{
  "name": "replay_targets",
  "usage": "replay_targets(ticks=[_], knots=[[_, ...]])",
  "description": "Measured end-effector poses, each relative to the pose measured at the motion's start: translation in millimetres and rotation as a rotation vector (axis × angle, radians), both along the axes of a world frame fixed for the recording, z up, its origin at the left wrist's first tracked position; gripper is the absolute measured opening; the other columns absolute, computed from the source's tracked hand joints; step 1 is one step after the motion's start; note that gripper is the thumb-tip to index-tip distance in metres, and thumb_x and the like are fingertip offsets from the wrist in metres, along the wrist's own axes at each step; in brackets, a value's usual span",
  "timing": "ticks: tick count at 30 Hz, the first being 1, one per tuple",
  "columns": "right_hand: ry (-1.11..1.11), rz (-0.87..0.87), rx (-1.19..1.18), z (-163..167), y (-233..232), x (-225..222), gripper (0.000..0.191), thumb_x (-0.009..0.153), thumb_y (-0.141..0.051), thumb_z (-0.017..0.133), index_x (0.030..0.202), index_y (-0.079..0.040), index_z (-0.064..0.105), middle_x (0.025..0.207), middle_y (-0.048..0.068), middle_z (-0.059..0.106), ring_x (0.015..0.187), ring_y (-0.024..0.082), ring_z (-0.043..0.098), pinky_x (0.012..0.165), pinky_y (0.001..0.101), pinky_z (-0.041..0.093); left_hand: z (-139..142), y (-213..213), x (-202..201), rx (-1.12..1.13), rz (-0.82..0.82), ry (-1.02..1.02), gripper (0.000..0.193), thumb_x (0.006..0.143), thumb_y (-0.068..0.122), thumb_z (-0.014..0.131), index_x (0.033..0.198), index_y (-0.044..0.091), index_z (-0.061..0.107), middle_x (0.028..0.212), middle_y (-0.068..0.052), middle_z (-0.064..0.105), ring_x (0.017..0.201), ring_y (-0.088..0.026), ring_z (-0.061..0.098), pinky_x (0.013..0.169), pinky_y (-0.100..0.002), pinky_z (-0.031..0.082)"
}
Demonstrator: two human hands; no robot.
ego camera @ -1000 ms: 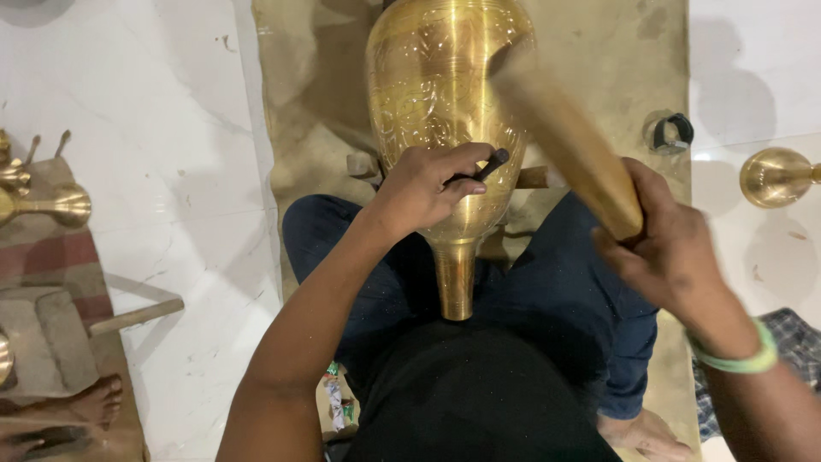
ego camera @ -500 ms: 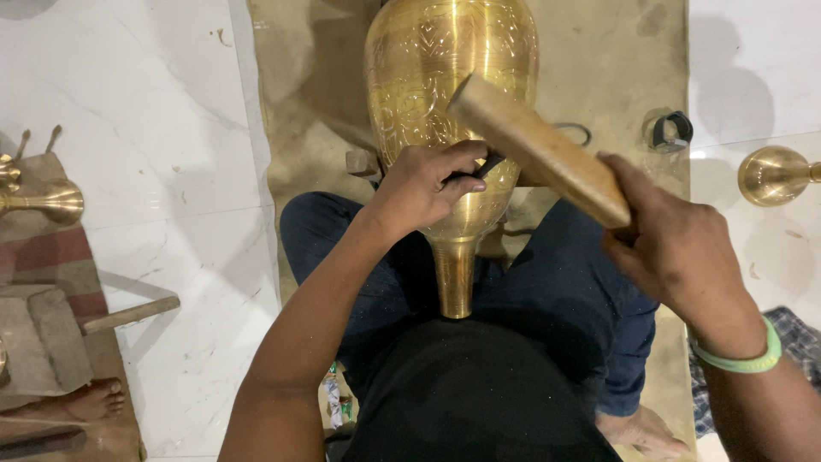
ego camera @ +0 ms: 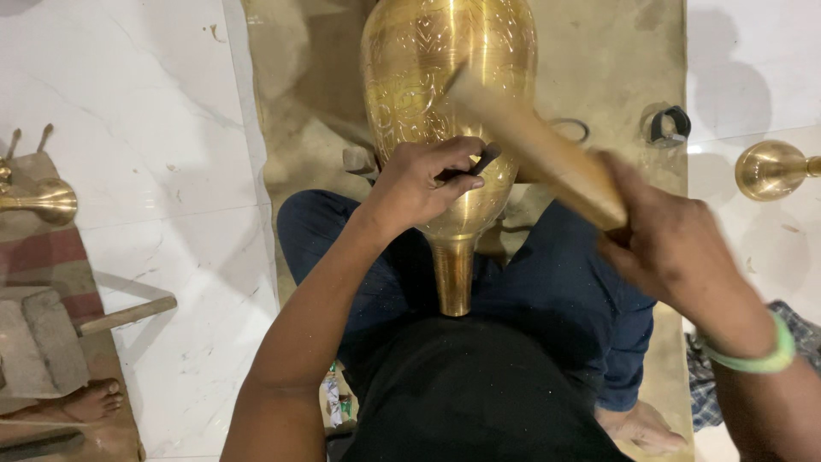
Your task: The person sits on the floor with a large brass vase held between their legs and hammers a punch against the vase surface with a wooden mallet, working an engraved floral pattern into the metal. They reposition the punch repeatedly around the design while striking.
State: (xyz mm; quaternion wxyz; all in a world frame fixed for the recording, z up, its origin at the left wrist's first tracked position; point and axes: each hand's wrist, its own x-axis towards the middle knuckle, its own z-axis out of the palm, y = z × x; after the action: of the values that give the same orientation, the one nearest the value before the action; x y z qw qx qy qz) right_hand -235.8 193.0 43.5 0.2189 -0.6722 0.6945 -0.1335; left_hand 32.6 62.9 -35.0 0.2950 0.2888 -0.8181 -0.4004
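Observation:
A large engraved brass vase [ego camera: 445, 94] lies on its side across my lap, its narrow neck pointing at my body. My left hand [ego camera: 423, 184] rests on the vase's lower belly and pinches a small dark chisel [ego camera: 481, 161] against the metal. My right hand [ego camera: 676, 248] grips a thick wooden mallet [ego camera: 534, 145], whose blurred head hangs just above the chisel's end.
A tan mat [ego camera: 616, 60] covers the white marble floor [ego camera: 128, 103] under the vase. Brass pieces lie at the left edge [ego camera: 43, 201] and the right edge [ego camera: 770, 169]. A wooden handle [ego camera: 128, 315] and another person's bare foot [ego camera: 85, 402] are at lower left. A small dark ring [ego camera: 669, 124] sits on the mat.
The mallet has swung down and left, from a raised tilt toward the chisel's end. My left hand has kept the chisel in place on the vase.

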Motion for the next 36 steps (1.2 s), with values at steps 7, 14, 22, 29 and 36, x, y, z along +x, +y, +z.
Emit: replay_targets(ticks=[7, 14, 22, 29, 36], knots=[[-0.038, 0.057, -0.092, -12, -4, -8, 0.081, 0.076, -0.008, 0.077, 0.151, -0.005, 0.047, 0.091, 0.019, 0.074, 0.076, 0.033, 0.075, 0.067, 0.0390, 0.062, 0, 0, 1, 0.009, 0.009, -0.012, 0.039, 0.089, 0.012, 0.083, 0.124, 0.006, 0.067, 0.110, -0.011, 0.077, 0.096, -0.021, 0.080, 0.078, -0.032, 0.063], [-0.094, 0.122, -0.114, -5, -14, -3, 0.078, 0.081, -0.011, 0.078, 0.152, -0.005, 0.045, 0.087, 0.016, 0.073, 0.073, 0.028, 0.074, 0.063, 0.0329, 0.061, -1, 0, 3, 0.006, 0.025, 0.000, 0.039, 0.087, 0.011, 0.085, 0.122, 0.006, 0.069, 0.110, -0.011, 0.077, 0.089, -0.020, 0.078, 0.075, -0.031, 0.063], [0.229, 0.180, -0.011, 18, -18, 6, 0.088, 0.077, -0.008, 0.080, 0.156, -0.009, 0.042, 0.084, 0.015, 0.072, 0.064, 0.027, 0.071, 0.056, 0.0384, 0.058, -6, -1, 6, 0.065, 0.047, -0.091, 0.023, 0.090, 0.015, 0.089, 0.103, 0.007, 0.073, 0.097, -0.007, 0.079, 0.082, -0.017, 0.078, 0.074, -0.031, 0.063], [0.314, 0.216, -0.032, 2, -25, -1, 0.074, 0.091, -0.003, 0.076, 0.157, -0.006, 0.042, 0.085, 0.015, 0.075, 0.058, 0.023, 0.070, 0.046, 0.0315, 0.055, -8, 3, 7, 0.009, 0.073, 0.039, 0.038, 0.087, 0.010, 0.085, 0.121, 0.006, 0.069, 0.107, -0.010, 0.077, 0.092, -0.020, 0.078, 0.078, -0.032, 0.064], [0.146, 0.320, -0.200, 4, -30, -7, 0.084, 0.077, -0.003, 0.079, 0.153, -0.002, 0.042, 0.089, 0.022, 0.074, 0.061, 0.026, 0.070, 0.050, 0.0316, 0.053, -7, 2, 5, 0.067, 0.067, 0.038, 0.043, 0.088, 0.011, 0.084, 0.127, 0.007, 0.067, 0.105, -0.008, 0.077, 0.093, -0.019, 0.078, 0.080, -0.031, 0.064]])
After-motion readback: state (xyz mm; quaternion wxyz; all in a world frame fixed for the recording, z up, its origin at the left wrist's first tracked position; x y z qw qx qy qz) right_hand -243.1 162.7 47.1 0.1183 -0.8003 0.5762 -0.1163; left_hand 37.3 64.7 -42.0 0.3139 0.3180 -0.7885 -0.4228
